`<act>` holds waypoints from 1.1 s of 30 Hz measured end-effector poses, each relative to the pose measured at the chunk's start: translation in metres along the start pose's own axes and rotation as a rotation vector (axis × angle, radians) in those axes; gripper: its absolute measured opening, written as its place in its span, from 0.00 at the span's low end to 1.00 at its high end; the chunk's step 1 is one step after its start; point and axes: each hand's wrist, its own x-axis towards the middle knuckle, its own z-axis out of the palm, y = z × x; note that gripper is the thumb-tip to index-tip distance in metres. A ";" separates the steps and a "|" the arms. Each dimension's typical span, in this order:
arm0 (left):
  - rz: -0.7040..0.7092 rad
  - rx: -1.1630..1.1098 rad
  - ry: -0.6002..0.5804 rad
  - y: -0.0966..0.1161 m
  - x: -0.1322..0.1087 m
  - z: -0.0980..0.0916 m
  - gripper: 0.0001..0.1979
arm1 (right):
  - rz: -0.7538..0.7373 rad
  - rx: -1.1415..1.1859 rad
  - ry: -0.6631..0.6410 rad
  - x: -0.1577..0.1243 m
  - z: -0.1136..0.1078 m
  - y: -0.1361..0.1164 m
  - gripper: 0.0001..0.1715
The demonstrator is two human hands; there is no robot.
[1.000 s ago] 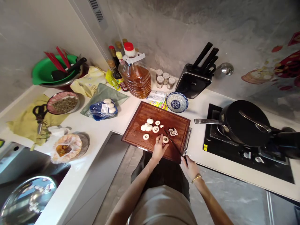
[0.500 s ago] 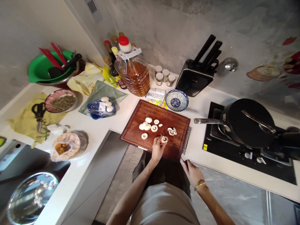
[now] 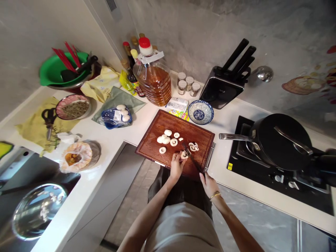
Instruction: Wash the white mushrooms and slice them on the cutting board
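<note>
Left hand (image 3: pixel 177 163): fingertips pinched on a mushroom (image 3: pixel 184 154) at the near edge of the cutting board (image 3: pixel 153 141), holding it down. The mushroom is small, white and round, with a pale cut face showing; finer detail is too small to tell.

Right hand (image 3: pixel 208 182): closed around the handle of a knife (image 3: pixel 193 160), just off the board's near right corner. The dark blade runs diagonally up-left and meets the mushroom beside the left fingertips.

On the board: a cluster of white mushrooms (image 3: pixel 166 139) mid-board and cut slices (image 3: pixel 194 147) just right of the blade tip. The board is dark reddish wood and looks wet.

On the surface (image 3: pixel 110 136): blue-patterned bowl (image 3: pixel 200 112) behind the board, oil jug (image 3: pixel 154 82) back left, blue mushroom tray (image 3: pixel 115 117) left, black pan (image 3: pixel 278 140) on the hob right.
</note>
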 end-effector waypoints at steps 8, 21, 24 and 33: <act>-0.023 -0.012 0.002 0.000 0.000 0.000 0.20 | -0.045 -0.054 0.015 -0.029 -0.018 0.005 0.24; 0.047 0.112 0.028 0.008 0.001 -0.005 0.18 | 0.041 -0.199 -0.034 -0.009 0.002 -0.010 0.22; 0.049 0.104 0.032 0.006 0.001 -0.004 0.18 | 0.010 -0.114 -0.001 -0.007 0.009 -0.005 0.23; 0.038 0.081 0.043 0.008 0.000 -0.005 0.18 | -0.037 0.003 -0.001 -0.030 -0.016 0.006 0.23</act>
